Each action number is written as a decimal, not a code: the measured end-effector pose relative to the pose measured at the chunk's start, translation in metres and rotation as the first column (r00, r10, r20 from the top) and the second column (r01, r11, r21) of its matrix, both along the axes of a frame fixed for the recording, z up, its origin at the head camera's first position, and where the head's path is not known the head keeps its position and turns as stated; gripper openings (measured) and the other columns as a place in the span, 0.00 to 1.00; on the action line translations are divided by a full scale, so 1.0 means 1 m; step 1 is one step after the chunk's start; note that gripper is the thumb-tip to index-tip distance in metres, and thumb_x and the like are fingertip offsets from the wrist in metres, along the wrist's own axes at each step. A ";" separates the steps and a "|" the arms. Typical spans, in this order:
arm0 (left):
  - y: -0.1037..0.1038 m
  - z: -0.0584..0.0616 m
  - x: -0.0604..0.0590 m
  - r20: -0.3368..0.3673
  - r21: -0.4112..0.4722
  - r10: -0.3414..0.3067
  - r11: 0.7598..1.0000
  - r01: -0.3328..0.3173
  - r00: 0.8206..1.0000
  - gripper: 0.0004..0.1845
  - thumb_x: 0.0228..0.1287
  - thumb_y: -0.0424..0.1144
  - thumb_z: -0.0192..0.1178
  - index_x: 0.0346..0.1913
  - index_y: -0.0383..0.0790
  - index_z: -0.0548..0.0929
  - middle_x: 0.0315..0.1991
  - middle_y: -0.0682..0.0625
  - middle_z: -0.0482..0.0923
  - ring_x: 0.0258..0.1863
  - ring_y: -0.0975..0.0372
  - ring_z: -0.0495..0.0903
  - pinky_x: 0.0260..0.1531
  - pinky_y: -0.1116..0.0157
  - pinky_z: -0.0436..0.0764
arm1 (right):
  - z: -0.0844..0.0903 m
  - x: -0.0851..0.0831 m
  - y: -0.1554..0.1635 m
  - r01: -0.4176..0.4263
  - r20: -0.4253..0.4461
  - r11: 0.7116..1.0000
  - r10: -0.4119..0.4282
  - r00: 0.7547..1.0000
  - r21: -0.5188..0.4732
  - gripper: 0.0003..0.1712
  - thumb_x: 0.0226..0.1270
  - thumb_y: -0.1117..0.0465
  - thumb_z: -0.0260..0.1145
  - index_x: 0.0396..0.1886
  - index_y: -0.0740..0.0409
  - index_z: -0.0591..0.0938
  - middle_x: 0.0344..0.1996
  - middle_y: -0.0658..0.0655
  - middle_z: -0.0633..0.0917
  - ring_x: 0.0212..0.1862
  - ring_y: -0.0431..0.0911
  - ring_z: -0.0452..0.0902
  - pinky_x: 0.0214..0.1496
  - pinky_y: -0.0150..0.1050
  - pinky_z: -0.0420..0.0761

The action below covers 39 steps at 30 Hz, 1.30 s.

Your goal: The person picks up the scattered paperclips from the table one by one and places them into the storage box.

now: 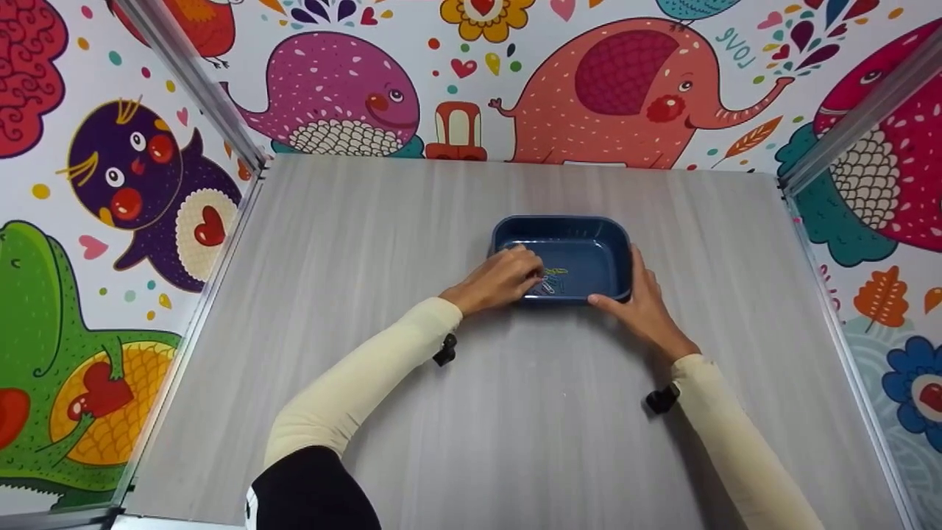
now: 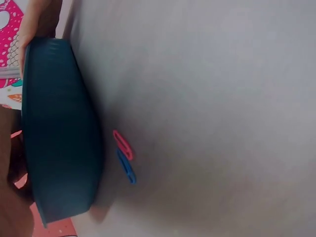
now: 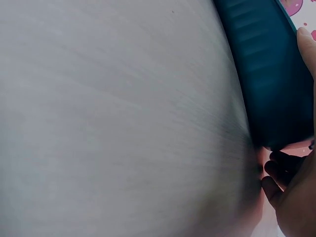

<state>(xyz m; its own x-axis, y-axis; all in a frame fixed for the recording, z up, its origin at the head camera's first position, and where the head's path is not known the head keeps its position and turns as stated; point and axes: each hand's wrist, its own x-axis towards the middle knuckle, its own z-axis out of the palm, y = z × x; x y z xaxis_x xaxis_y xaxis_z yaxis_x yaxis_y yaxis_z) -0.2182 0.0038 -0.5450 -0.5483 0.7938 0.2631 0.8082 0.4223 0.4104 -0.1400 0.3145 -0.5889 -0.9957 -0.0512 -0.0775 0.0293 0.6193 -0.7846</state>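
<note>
The tray (image 1: 563,254) sits on the bench (image 1: 368,294), toward its far middle. Clips (image 1: 550,281) lie inside it near the front wall. Two more clips (image 2: 124,155) lie on the bench just beside the tray's outer wall.

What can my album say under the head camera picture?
Two hands at a blue tray of paper clips.

Overhead head view; close wrist views

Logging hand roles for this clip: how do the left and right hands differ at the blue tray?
The left hand reaches over the blue tray's near-left rim, fingers curled at the paper clips inside. The right hand stays outside, lying against the tray's right corner. Both touch the tray.
</note>
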 end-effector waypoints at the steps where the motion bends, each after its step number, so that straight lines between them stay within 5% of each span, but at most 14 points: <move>1: 0.001 0.000 0.000 0.002 -0.007 -0.004 1.000 0.004 1.000 0.06 0.80 0.34 0.66 0.48 0.34 0.90 0.44 0.43 0.89 0.44 0.51 0.84 0.49 0.54 0.83 | 0.000 0.000 0.000 -0.001 0.003 1.000 0.001 1.000 -0.002 0.75 0.69 0.37 0.78 0.93 0.48 0.34 0.88 0.73 0.48 0.86 0.71 0.44 0.81 0.76 0.50; 24: 0.035 0.000 -0.006 0.003 -0.151 -0.033 0.988 0.033 0.999 0.08 0.84 0.34 0.61 0.50 0.37 0.90 0.46 0.46 0.89 0.47 0.54 0.83 0.52 0.58 0.84 | 0.001 0.001 0.001 -0.016 -0.001 1.000 0.016 1.000 -0.010 0.74 0.71 0.39 0.78 0.92 0.49 0.33 0.88 0.73 0.46 0.86 0.71 0.42 0.81 0.77 0.50; 31: 0.029 0.005 -0.007 0.008 -0.065 0.014 0.998 -0.013 1.000 0.08 0.84 0.36 0.63 0.52 0.37 0.90 0.48 0.46 0.90 0.47 0.54 0.84 0.53 0.59 0.84 | -0.001 0.001 0.001 -0.018 -0.016 1.000 0.018 1.000 -0.019 0.73 0.71 0.40 0.78 0.92 0.50 0.34 0.88 0.72 0.46 0.87 0.70 0.43 0.81 0.76 0.50; 39: -0.002 0.010 -0.008 0.040 0.081 0.123 0.989 -0.125 0.992 0.09 0.84 0.38 0.63 0.52 0.36 0.89 0.49 0.44 0.89 0.47 0.53 0.82 0.52 0.56 0.82 | 0.000 0.001 -0.001 0.002 -0.006 1.000 -0.002 1.000 -0.022 0.74 0.70 0.39 0.79 0.93 0.48 0.34 0.87 0.72 0.48 0.86 0.68 0.45 0.82 0.75 0.50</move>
<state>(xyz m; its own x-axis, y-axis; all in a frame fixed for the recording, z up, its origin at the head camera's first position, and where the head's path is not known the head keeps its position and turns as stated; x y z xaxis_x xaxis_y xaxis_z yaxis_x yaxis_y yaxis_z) -0.2262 0.0021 -0.5355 -0.6511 0.6954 0.3043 0.7365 0.4818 0.4749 -0.1389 0.3138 -0.5884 -0.9962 -0.0511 -0.0705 0.0256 0.6021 -0.7980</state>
